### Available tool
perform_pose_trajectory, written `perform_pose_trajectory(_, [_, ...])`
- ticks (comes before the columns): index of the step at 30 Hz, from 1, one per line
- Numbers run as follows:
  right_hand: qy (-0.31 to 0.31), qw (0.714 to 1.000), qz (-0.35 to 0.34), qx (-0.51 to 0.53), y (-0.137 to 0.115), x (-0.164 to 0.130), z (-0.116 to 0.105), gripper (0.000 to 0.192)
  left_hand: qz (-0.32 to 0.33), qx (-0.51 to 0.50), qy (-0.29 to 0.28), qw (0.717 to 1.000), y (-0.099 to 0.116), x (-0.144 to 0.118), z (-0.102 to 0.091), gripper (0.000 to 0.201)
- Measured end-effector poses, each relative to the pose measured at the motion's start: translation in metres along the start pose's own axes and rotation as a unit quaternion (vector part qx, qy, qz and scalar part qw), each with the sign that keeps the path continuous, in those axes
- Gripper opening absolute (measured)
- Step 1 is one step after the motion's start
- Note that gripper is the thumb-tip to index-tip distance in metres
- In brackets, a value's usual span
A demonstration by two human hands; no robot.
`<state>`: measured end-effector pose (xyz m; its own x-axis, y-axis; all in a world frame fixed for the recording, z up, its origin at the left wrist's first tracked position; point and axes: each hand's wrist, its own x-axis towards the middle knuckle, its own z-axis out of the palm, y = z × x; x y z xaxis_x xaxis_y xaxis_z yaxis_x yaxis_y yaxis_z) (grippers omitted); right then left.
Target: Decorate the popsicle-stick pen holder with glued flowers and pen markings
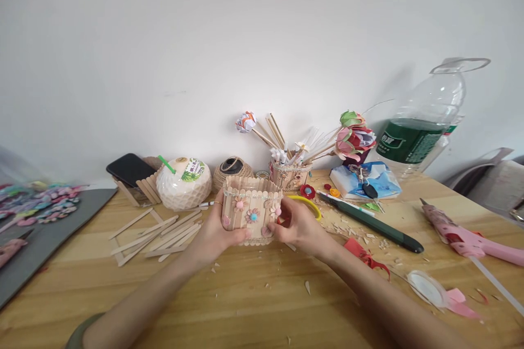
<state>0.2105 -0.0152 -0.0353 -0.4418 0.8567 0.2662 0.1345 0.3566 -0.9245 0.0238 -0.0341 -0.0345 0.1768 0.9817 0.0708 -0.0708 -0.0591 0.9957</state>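
Observation:
A small pot made of popsicle sticks (245,212), trimmed with a cord near its rim and dotted with pink and blue flowers, is held upright between my hands above the table. My left hand (215,232) grips its left side, thumb across the lower front. On the right side, my right hand (297,226) closes round it with the thumb near the bottom corner. Behind my right hand shows the yellow handle of a tool (313,207). Loose popsicle sticks (164,237) lie left of my left hand.
Behind stand a wrapped coconut (183,182), a twine ball (232,169), a phone on a stick stand (133,169) and a pot of paper flowers (289,177). Rightward are a green cutter (374,223), a tissue pack (366,181), a large bottle (417,125) and a pink glue gun (470,237).

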Motion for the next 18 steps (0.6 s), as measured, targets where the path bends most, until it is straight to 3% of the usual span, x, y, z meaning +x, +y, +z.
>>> perform_pose_trajectory(18, [-0.026, 0.999, -0.002, 0.022, 0.0043, 0.0004, -0.0022, 0.02, 0.001, -0.006, -0.033, 0.999, -0.0036, 0.001, -0.004, 0.076])
